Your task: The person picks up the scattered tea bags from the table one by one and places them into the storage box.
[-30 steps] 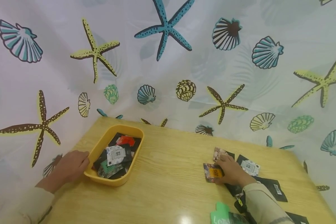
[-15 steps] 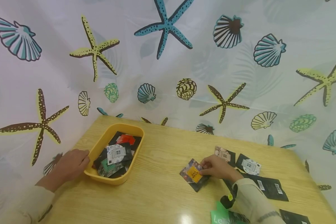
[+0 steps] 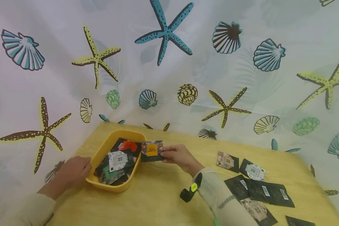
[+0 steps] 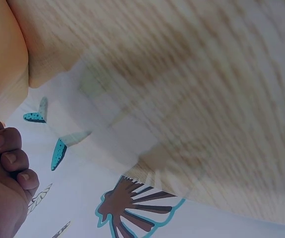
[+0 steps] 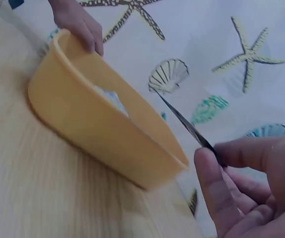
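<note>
In the head view my right hand point(image 3: 179, 158) pinches a dark flat sachet point(image 3: 152, 158) with an orange label by its right edge, thumb and fingers together. The sachet overlaps the right rim of a yellow plastic bin point(image 3: 123, 187). Seen from the right wrist, the sachet point(image 5: 184, 121) is edge-on above the rim level. My left hand point(image 3: 76, 169) grips the bin's left rim; its curled fingers point(image 4: 13, 158) show outside the wall in the left wrist view. Inside the bin lie several sachets, among them a white one point(image 3: 118, 160), a red one point(image 3: 128, 145) and a green one point(image 3: 110, 175).
More sachets lie at the right of the wooden table point(image 3: 158, 201): a pinkish one point(image 3: 226, 160), a white-labelled one point(image 3: 254, 171) and black ones point(image 3: 271, 193) with barcodes. A black strap point(image 3: 187, 195) hangs from the right wrist. A patterned curtain point(image 3: 124, 72) stands behind and at the sides.
My right hand has picked up the orange-labelled sachet from the right-hand group and carried it left to the bin's rim. The left hand has stayed at the bin.
</note>
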`<state>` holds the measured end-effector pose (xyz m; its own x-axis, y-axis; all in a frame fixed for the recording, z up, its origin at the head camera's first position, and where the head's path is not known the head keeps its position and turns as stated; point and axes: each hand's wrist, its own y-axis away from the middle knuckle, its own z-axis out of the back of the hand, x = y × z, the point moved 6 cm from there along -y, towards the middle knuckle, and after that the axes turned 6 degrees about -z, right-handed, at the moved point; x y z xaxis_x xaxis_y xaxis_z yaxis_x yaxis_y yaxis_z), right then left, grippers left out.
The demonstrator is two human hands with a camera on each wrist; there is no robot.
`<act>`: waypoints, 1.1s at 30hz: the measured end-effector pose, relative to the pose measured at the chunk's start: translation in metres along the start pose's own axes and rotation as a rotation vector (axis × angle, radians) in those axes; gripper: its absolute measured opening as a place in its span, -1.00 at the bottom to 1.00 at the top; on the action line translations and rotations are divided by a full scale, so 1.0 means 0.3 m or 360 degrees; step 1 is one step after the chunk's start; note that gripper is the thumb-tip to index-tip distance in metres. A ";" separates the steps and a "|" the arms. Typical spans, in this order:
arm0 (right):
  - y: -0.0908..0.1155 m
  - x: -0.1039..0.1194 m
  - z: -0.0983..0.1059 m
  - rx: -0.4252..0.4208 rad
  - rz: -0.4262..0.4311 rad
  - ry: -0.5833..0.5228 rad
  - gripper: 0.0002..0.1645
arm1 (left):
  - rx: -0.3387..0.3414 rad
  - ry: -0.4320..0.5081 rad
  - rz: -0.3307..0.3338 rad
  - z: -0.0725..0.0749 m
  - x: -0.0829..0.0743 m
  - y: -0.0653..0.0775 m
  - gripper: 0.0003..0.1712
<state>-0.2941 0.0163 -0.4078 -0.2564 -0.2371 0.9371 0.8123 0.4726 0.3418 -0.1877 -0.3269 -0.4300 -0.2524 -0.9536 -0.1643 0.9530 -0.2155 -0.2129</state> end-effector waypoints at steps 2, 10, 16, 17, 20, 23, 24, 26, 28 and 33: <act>-0.031 0.002 -0.068 -0.0018 -0.0032 -0.0094 -0.65 | 0.0007 0.0002 -0.0002 -0.007 -0.004 0.003 -0.69; -0.112 0.035 -0.290 -0.0004 -0.0054 -0.0190 -0.55 | -0.0059 -0.0049 -0.0068 -0.004 -0.006 -0.007 -0.70; -0.086 0.043 -0.308 0.0227 0.0056 -0.0011 -0.32 | -0.0025 -0.0047 -0.0030 -0.006 -0.005 -0.004 -0.71; -0.072 0.041 -0.297 0.0253 0.0083 0.0037 -0.31 | -0.0029 -0.0044 -0.0029 -0.005 -0.004 -0.003 -0.70; -0.015 0.038 -0.244 0.0287 0.0165 0.0222 -0.34 | -0.0038 -0.0047 -0.0024 0.000 0.001 0.001 -0.70; 0.063 0.035 -0.164 0.0305 0.0258 0.0479 -0.44 | -0.0016 -0.0033 -0.0025 -0.002 0.003 -0.004 -0.69; 0.092 0.038 -0.137 0.0314 0.0296 0.0588 -0.49 | -0.0007 -0.0032 -0.0024 -0.002 0.004 -0.006 -0.69; 0.150 0.045 -0.086 0.0349 0.0375 0.0821 -0.56 | 0.0008 -0.0026 -0.0018 -0.001 0.007 -0.008 -0.69; 0.208 0.054 -0.039 0.0373 0.0414 0.1031 -0.63 | 0.0014 -0.0027 -0.0010 0.000 0.011 -0.008 -0.69; 0.345 0.039 0.078 0.0363 0.0425 0.1515 -0.64 | 0.0025 -0.0027 -0.0005 -0.005 0.014 -0.006 -0.70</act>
<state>-0.2251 0.0825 -0.3599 0.5239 -0.6308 0.5724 0.6370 0.7363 0.2283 -0.1906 -0.3302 -0.4317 -0.2526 -0.9563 -0.1470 0.9548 -0.2218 -0.1982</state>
